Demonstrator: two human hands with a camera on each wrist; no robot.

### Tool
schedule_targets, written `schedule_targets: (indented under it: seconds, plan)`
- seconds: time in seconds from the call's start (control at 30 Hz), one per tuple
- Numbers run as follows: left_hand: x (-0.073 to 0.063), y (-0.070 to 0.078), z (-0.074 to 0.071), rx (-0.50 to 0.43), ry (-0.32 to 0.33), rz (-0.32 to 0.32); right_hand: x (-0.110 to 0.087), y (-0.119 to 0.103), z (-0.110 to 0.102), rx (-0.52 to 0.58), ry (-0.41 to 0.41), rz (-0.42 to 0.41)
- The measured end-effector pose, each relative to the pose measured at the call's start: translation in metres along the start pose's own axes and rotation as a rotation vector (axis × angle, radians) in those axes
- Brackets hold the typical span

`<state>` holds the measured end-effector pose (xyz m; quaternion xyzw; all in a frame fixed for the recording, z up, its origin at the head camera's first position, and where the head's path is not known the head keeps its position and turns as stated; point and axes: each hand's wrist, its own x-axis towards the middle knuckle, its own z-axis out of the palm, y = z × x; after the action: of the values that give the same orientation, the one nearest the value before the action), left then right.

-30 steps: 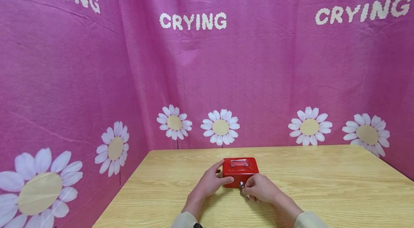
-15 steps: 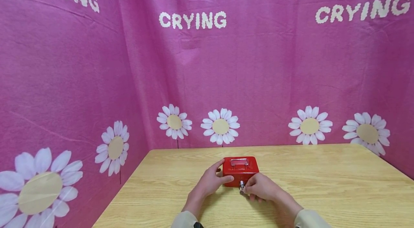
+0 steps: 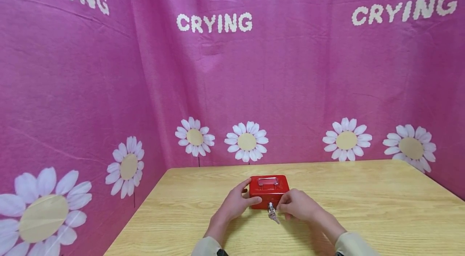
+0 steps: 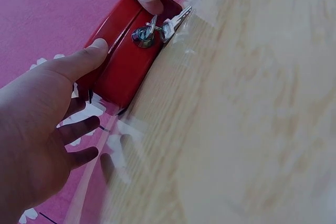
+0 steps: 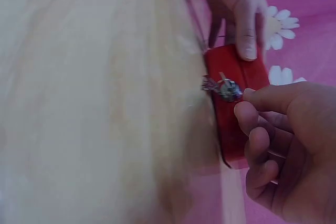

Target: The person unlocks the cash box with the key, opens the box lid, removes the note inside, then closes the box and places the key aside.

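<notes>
A red metal cash box (image 3: 269, 195) with a folding handle (image 3: 268, 182) on its lid sits on the table, its lid down. A round lock (image 4: 143, 36) on its front face has a key (image 4: 153, 23) in it, and more keys (image 3: 273, 215) hang from that on a ring. My left hand (image 3: 235, 204) rests on the box's left end, thumb on the front, other fingers spread behind. My right hand (image 3: 299, 204) is at the front right, its thumb and forefinger slightly parted, fingertips right beside the key. The right hand's remaining fingers are curled loosely.
The wooden table (image 3: 189, 195) runs back to a pink cloth backdrop (image 3: 290, 78) with white daisies and lettering. Another stretch of the cloth hangs along the left side. Light sleeves (image 3: 354, 244) cover both forearms near the bottom edge.
My right hand has drawn slightly up and to the right off the hanging keys, which now show fully. My left hand and the box stay nearly in place.
</notes>
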<state>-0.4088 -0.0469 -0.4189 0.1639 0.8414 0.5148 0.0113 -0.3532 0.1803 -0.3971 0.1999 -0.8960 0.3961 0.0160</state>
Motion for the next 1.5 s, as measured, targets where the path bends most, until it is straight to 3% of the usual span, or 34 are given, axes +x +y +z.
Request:
schedule_targets:
  seconds: [0.43, 0.73, 0.93, 1.27, 1.5]
  plan:
    - [-0.002, 0.002, -0.003, 0.022, 0.001, 0.003, 0.004, -0.008, -0.015, 0.049, 0.065, 0.017]
    - [-0.002, 0.007, -0.002, 0.032, -0.006, 0.015, 0.007, -0.006, -0.032, 0.077, 0.195, 0.051]
    - [-0.002, 0.007, -0.003, 0.039, 0.001, 0.011, 0.008, 0.004, -0.036, 0.093, 0.273, -0.002]
    - [-0.003, 0.004, -0.002, 0.02, -0.009, 0.005, 0.007, 0.02, -0.031, 0.135, 0.301, 0.029]
    - [-0.004, 0.002, -0.005, 0.036, -0.007, 0.016, 0.006, 0.026, -0.028, 0.145, 0.26, 0.008]
